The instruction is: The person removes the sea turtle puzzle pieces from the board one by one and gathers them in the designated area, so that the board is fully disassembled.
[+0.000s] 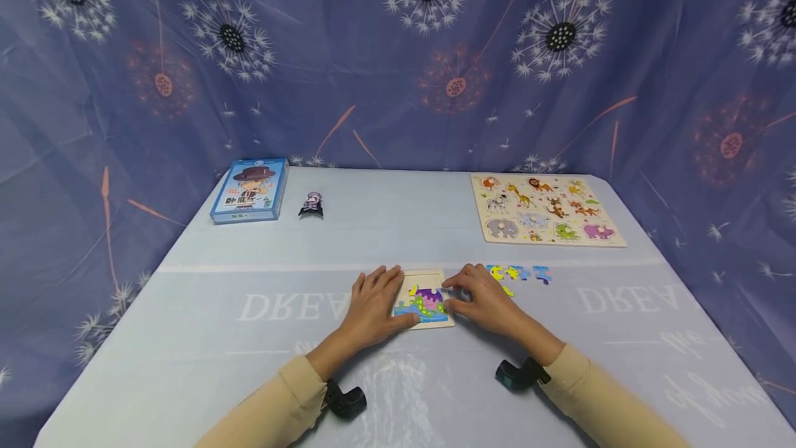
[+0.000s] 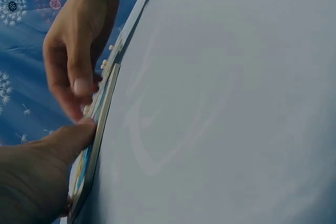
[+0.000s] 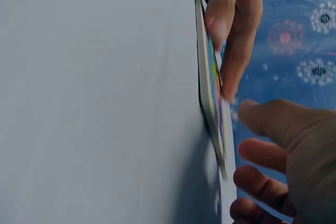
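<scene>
Wooden puzzle board point(image 1: 428, 299) lies flat on the table point(image 1: 398, 372), near my edge, centre. My left hand point(image 1: 373, 306) rests on the board's left side, fingers straight, thumb pressed at its near rim. My right hand point(image 1: 485, 299) is at the board's right side, fingertips curled and pinching at a piece on the picture. Loose puzzle pieces point(image 1: 519, 274) just right of the board. Animal puzzle point(image 1: 547, 209) far right of it, blue box point(image 1: 251, 190) far left, small figure point(image 1: 311, 204) beside the box.
</scene>
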The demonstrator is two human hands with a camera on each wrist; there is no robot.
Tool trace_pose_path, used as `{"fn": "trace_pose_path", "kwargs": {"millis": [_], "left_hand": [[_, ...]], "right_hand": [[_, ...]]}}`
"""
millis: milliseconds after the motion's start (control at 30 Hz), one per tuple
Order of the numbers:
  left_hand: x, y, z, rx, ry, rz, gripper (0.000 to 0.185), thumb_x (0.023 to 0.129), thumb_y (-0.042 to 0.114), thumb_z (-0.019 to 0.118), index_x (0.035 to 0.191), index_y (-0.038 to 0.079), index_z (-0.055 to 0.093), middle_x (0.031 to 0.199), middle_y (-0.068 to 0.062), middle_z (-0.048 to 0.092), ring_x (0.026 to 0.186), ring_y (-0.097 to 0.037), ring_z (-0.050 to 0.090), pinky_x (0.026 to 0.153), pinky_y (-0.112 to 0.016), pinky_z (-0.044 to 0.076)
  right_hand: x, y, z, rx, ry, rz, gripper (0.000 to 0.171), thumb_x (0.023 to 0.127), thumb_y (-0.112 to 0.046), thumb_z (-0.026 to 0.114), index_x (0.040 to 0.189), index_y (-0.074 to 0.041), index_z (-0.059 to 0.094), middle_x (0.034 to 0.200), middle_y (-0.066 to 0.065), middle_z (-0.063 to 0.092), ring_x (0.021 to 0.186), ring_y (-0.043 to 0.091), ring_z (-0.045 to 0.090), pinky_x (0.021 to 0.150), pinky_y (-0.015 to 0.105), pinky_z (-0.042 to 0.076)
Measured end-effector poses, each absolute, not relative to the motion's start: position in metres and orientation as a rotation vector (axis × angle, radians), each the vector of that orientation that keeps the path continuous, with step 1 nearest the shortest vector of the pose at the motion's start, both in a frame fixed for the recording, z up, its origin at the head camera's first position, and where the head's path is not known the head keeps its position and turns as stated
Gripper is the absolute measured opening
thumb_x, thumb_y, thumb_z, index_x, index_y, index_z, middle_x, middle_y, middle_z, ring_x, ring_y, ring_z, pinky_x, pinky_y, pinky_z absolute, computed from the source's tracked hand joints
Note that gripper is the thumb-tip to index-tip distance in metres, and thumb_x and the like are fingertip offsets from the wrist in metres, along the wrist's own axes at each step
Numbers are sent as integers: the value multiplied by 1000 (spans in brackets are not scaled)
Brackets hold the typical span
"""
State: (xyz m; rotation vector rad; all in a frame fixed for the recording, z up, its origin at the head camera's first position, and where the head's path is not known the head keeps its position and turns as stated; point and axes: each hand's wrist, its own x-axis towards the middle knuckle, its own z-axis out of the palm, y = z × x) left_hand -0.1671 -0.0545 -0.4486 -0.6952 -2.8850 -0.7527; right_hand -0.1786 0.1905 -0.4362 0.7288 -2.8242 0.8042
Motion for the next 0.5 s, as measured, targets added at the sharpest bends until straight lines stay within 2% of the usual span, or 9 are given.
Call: {"fn": "trace_pose_path", "kwargs": {"millis": [200,500], "left_hand": [[-166,-53,-449,-708,-2902,-732,80,80,53,65,139,3,45,148,-10,41,139,-36,31,110,-64,17],[-167,-53,-449,-704,-2905,-748,80,80,52,66,139,3,45,147,-9,42,139,-35,31,110,-63,17]], "right_hand": [[-185,168,-441,743,-2835,746,30,75,-30,78,102,-19,72,86,-5,56,78,7,39,67,23,36],[-188,155,-441,754,-2863,729,29,75,-29,78,101,-20,73,87,-3,56,79,10,40,70,25,35]]}}
